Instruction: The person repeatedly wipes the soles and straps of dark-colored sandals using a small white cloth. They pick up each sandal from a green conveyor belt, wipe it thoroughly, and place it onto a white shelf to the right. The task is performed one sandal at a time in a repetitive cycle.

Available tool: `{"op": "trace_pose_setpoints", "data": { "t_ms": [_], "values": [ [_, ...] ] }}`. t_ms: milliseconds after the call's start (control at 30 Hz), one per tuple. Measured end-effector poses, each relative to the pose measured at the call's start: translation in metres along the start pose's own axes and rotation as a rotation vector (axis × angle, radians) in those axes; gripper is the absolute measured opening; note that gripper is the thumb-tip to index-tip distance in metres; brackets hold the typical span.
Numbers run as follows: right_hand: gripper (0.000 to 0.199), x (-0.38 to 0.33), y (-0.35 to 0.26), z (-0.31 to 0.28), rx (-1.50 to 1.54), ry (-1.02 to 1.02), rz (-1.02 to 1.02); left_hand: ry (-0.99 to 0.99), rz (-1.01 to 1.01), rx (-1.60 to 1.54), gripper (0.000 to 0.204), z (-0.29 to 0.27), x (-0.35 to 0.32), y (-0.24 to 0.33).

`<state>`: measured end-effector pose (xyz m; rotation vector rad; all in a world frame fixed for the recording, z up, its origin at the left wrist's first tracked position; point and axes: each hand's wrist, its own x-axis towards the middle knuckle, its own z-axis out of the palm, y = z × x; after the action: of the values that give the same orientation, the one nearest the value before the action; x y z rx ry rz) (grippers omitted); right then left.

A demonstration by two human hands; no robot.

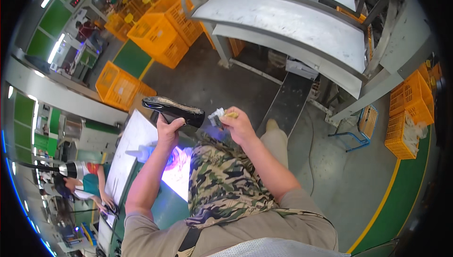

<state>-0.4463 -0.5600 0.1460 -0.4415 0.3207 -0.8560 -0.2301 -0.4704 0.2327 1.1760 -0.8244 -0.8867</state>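
My left hand (169, 129) grips a glossy black shoe (181, 112) from below, holding it up with one end toward the left. A lighter, tan-grey surface shows along the shoe's upper side. To the right of the shoe, my right hand (240, 126) is closed on a small brush-like tool (218, 117) with a yellowish handle and a whitish-grey head. That head is apart from the shoe by a short gap. Fingers of the right hand partly cover the handle.
A workbench (127, 155) with a brightly lit patch lies at my left. A person (89, 181) handles something dark farther along it. Orange crates (158, 37) stand ahead. A metal-framed conveyor table (283, 21) is ahead right, with a blue-legged stool (361, 129) beside it.
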Motion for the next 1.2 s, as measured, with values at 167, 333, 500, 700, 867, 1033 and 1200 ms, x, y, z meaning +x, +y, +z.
{"op": "trace_pose_setpoints", "data": {
  "t_ms": [167, 333, 500, 700, 867, 1033, 1200],
  "values": [
    [0.016, 0.004, 0.027, -0.070, 0.048, 0.241, 0.026, -0.001, 0.067, 0.089, 0.057, 0.066, 0.066, 0.048],
    [0.019, -0.005, 0.065, -0.147, 0.062, 0.377, 0.064, -0.099, 0.255, 0.382, 0.053, 0.142, 0.161, 0.087],
    [0.021, 0.009, 0.071, -0.182, 0.027, 0.455, 0.080, -0.105, 0.515, 1.036, 0.075, 0.213, 0.285, 0.110],
    [0.021, 0.018, 0.070, -0.184, 0.059, 0.462, 0.026, -0.085, 0.711, 1.337, 0.054, 0.308, 0.318, 0.085],
    [0.021, 0.013, 0.077, -0.187, -0.011, 0.487, 0.065, 0.134, 0.740, 1.079, 0.028, 0.275, 0.310, 0.029],
    [0.017, 0.016, 0.076, -0.208, -0.042, 0.393, 0.077, -0.216, 0.934, 0.736, 0.041, 0.157, 0.098, 0.009],
    [0.007, 0.019, 0.076, -0.228, -0.106, 0.339, 0.224, 0.043, 0.416, 0.875, 0.025, -0.080, -0.138, -0.068]
  ]
}}
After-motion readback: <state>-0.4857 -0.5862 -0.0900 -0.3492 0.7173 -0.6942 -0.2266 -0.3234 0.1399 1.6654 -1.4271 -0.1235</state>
